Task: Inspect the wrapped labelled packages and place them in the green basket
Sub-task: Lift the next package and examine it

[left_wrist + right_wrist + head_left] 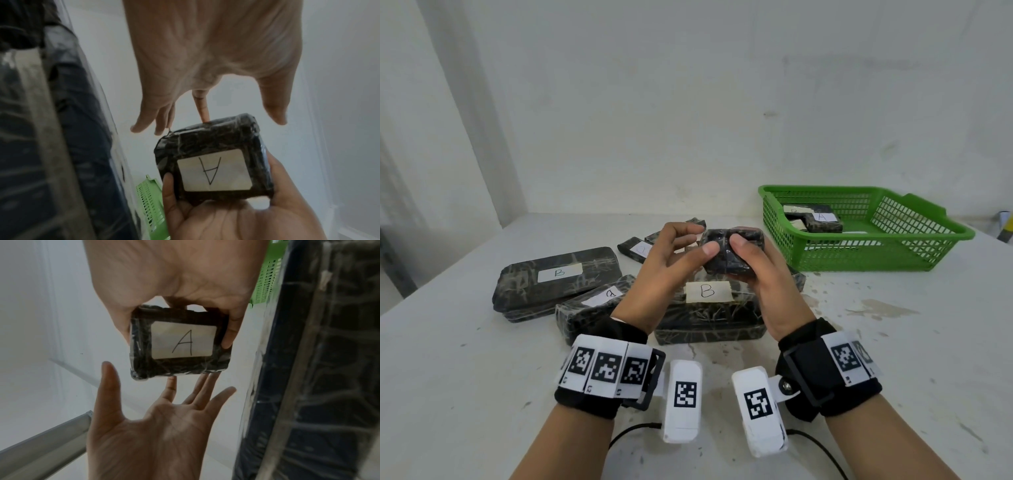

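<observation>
A small black wrapped package [729, 260] with a white label reading A [183, 340] is held up above the table. My right hand [743, 255] grips it, thumb on the near face and fingers behind. My left hand [697, 240] is beside it on the left with its fingers straight and spread, and only the index fingertip [204, 117] touches the package's edge. The label faces away from my head and toward both wrist views. At the back right stands the green basket [859, 255], with a wrapped package labelled A [823, 219] and another partly hidden one inside.
Several wrapped packages lie on the white table [482, 377] under and left of my hands: a long one labelled B [558, 277], a big one labelled B [709, 308], a narrow one [599, 306] and small ones [637, 250] behind. A wall closes the back.
</observation>
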Available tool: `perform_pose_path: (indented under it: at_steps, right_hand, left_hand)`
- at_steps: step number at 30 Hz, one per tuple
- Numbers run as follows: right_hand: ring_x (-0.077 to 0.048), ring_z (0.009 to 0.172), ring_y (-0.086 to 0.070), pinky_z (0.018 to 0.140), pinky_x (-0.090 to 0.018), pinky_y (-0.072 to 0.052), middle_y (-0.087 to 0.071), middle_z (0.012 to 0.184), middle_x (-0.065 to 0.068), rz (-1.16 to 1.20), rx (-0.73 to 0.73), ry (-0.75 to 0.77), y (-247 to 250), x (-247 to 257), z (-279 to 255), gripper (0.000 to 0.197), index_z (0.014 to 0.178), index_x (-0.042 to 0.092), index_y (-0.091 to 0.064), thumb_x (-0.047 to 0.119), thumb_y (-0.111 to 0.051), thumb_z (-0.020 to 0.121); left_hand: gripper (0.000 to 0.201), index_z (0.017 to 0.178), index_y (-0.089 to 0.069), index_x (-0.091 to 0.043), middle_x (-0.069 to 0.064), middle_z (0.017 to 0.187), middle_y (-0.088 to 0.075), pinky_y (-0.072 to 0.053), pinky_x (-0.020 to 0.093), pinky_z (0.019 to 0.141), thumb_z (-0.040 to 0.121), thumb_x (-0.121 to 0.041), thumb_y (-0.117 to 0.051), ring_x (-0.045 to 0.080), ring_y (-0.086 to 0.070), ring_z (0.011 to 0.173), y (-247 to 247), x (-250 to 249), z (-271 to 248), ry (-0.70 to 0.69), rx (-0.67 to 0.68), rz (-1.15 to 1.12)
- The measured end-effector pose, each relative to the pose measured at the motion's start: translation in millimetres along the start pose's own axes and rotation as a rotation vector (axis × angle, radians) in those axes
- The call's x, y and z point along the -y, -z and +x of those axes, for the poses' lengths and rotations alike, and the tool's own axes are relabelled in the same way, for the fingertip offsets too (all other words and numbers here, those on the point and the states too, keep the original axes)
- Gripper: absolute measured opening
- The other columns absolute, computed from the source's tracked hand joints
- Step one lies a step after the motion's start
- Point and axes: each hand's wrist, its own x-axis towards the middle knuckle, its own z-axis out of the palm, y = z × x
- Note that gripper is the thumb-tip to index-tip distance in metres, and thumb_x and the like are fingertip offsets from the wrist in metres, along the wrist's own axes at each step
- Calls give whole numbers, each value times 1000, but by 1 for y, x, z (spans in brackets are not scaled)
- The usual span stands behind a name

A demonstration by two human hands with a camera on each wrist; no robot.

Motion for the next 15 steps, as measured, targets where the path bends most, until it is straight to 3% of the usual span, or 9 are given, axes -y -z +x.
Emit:
perform_pose_path:
  at_steps: [2,5,7,9,13,15]
  right_hand:
    - [-22,105,-69,90,-36,-54,-72,111,-9,-5,-2,4,1,-2,0,42,118,8,-63,36,-60,87]
    - [-15,104,-69,84,-27,-53,-73,111,-2,-4,26,-1,1,-2,-1,53,123,13,-61,52,-60,87]
    - [-16,108,-67,88,-29,-54,-71,117,-2,-21,57,-18,2,-4,0,66,128,16,-57,62,-63,81]
    - [-15,110,-66,89,-30,-53,-70,119,0,-48,71,-38,2,-6,1,70,132,20,-52,59,-64,76]
    - [-10,105,-67,79,-27,-50,-70,115,6,-101,27,-39,1,-8,2,82,136,23,-47,67,-61,68]
    - [-12,105,-66,80,-31,-51,-69,116,5,-116,5,-12,1,-7,2,82,136,25,-47,71,-56,69]
  left_hand:
    - [44,106,-63,-38,11,129,-59,-52,42,95,66,-53,-74,20,-62,117,2,-1,1,-7,6,-16]
    - [36,103,-64,-33,12,119,-62,-55,31,85,70,-45,-75,17,-67,102,3,-1,1,-9,16,-54]
    - [32,105,-62,-26,11,108,-66,-56,28,80,78,-38,-76,18,-68,95,4,-1,2,-9,4,-85]
    - [30,108,-57,-18,5,93,-68,-57,29,76,86,-31,-72,16,-68,87,3,-1,2,-14,-18,-134]
    - [35,111,-52,-11,4,93,-70,-57,27,71,85,-33,-59,19,-70,86,1,-1,2,-14,-38,-185]
    - [41,111,-51,-10,3,96,-71,-59,31,73,83,-40,-57,23,-72,88,0,-1,3,-4,-66,-199]
